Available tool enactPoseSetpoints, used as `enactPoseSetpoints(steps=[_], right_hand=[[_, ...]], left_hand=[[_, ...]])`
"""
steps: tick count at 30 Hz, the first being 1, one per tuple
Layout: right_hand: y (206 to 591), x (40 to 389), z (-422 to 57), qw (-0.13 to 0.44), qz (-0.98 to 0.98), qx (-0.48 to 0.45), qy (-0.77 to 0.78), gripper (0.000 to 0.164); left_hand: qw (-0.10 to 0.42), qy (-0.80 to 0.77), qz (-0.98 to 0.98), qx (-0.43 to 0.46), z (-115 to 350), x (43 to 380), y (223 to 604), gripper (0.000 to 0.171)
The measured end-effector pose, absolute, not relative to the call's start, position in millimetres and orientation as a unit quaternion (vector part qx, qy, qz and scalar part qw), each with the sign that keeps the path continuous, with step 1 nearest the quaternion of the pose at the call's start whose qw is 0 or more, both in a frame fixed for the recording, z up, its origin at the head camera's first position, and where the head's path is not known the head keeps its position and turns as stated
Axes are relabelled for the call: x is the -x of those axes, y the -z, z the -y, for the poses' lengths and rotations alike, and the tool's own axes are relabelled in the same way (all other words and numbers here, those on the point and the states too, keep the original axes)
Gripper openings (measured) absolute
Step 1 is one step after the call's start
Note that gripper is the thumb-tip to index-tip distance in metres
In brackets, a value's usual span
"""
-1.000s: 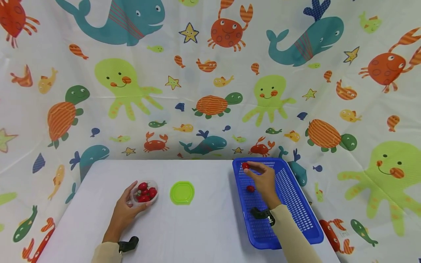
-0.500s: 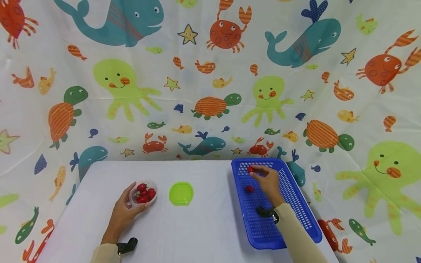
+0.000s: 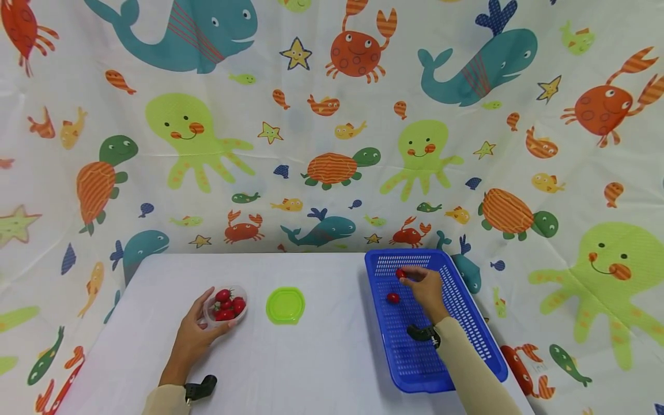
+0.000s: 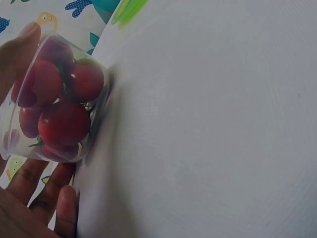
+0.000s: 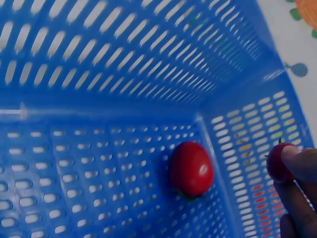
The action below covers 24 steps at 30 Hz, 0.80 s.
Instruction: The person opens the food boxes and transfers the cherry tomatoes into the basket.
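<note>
My left hand point(image 3: 197, 333) curls round a clear plastic cup point(image 4: 94, 148) that stands on the white table. Several red cherry tomatoes point(image 4: 64, 123) with green stems fill it. Over the far end of a blue plastic basket point(image 3: 415, 374), my right hand point(image 3: 426, 291) pinches one cherry tomato point(image 5: 280, 162) between thumb and fingers. A second cherry tomato point(image 5: 191, 169) lies on the basket's floor, nearer to me than the pinched one in the head view.
A bright green lid point(image 3: 286, 305) lies on the white table point(image 3: 311, 363) between the cup and the basket. Behind the table hangs a cloth point(image 3: 332, 127) printed with sea animals. The basket's slotted walls point(image 5: 257, 129) rise around the right hand.
My right hand has moved a little to the right and toward me, lower into the basket, with the tomato still pinched. The left hand and the cup stay in place.
</note>
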State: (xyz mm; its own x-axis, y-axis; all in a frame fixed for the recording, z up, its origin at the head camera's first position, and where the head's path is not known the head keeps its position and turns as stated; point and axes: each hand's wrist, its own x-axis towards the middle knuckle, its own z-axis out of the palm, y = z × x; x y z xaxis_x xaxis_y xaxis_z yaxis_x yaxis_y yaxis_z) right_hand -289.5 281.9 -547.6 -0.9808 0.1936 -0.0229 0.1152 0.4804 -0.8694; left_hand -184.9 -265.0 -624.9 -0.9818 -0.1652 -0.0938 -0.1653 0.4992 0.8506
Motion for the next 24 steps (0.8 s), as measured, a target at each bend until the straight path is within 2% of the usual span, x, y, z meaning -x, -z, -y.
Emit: enactPoseSetpoints(steps=[24], right_hand=[[577, 304, -284, -0.020, 0.876, 0.119, -0.466, 0.027]], left_hand=[[-0.002, -0.492, -0.865, 0.095, 266, 186, 625, 0.109]])
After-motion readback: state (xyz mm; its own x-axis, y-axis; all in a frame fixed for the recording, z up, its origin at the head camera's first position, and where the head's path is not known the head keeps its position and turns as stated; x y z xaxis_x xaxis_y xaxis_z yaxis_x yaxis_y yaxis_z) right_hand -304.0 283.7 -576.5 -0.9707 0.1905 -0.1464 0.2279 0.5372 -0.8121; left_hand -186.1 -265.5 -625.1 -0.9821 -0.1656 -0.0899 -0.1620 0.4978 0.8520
